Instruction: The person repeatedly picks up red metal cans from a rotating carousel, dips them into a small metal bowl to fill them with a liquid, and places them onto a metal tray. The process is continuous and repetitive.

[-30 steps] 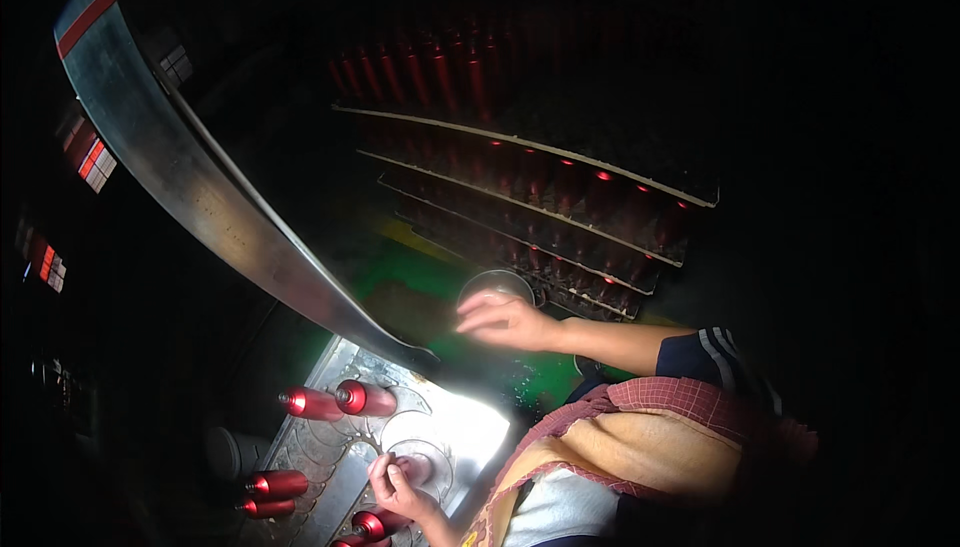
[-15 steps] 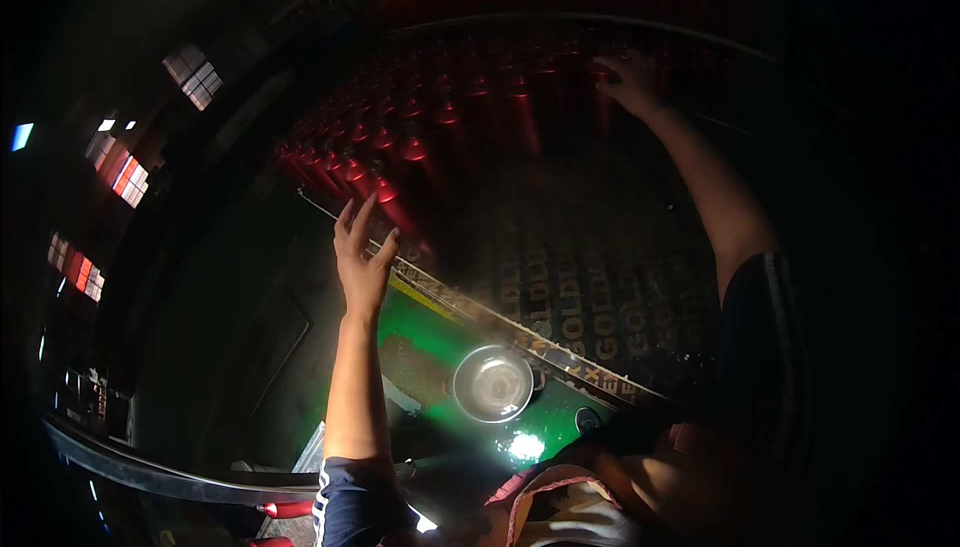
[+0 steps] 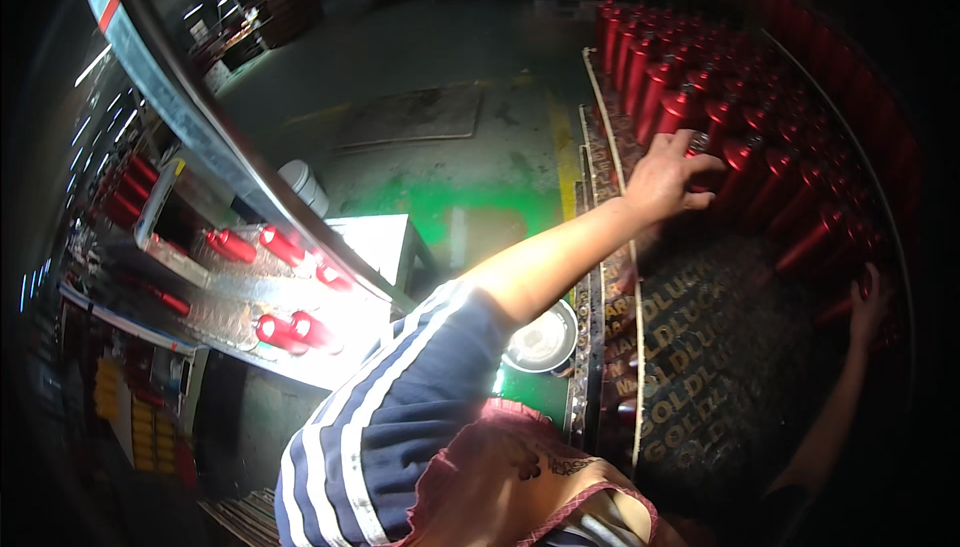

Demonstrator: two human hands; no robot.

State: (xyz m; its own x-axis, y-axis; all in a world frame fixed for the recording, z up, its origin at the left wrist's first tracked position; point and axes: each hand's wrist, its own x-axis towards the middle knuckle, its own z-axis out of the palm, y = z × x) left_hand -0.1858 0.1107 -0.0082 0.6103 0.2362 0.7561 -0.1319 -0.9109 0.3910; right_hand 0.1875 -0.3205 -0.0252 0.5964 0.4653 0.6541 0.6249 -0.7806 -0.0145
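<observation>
Red metal bottles with narrow necks stand in close rows on a printed board at the right. Over the near left corner of these rows, my left hand curls its fingers round the top of a red bottle, whose pale neck shows between them. Farther right, in dim light, my right hand bends its fingers about another red bottle at the near edge of the group. Shadow hides part of that grip. Both bottles still appear to be among the others.
At left, a brightly lit table holds several red bottles lying down, with a curved metal rail in front. A round metal pan is beneath my left arm. A white bucket stands on the green floor.
My view has swung left, bringing the lit table into sight. My left hand, spread and apart from the bottles before, has come onto a bottle top. My right hand stays by the bottles.
</observation>
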